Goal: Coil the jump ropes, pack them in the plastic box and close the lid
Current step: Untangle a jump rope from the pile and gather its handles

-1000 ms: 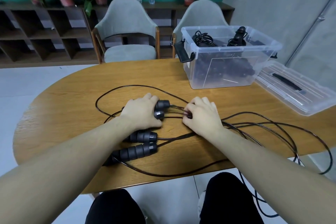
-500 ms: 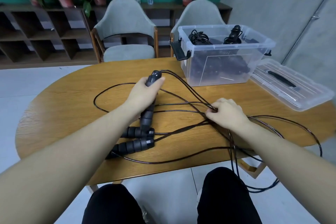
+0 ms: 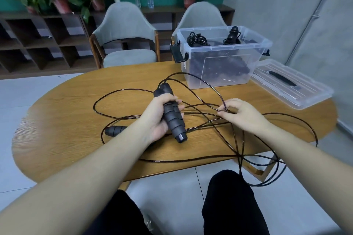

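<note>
**Handles bunched, cord still loose**

Left hand (image 3: 162, 114) is clenched round a pair of black handles (image 3: 174, 118), held side by side above the table (image 3: 57, 120) w/ butt ends toward the person. Prob. so both cord ends start from one spot and the bundle gives a core to wind on. Cord (image 3: 202, 84) arcs out from the handles' far tips, just beyond the left knuckles, then drops to the right hand (image 3: 241, 114), which pinches a strand btwn thumb and fingertips, apparently to feed slack for the first loop.

Rest of the cord sprawls under and right of the right hand, some hanging off the table edge nearest the person. A second rope's handle (image 3: 114, 130) lies just left of the left wrist, waiting its turn.

Plastic box (image 3: 219, 70) sits beyond the right hand, open, w/ coiled ropes already inside. Lid (image 3: 305, 97) lies flat to its right, kept off so packing stays one-handed.
</note>
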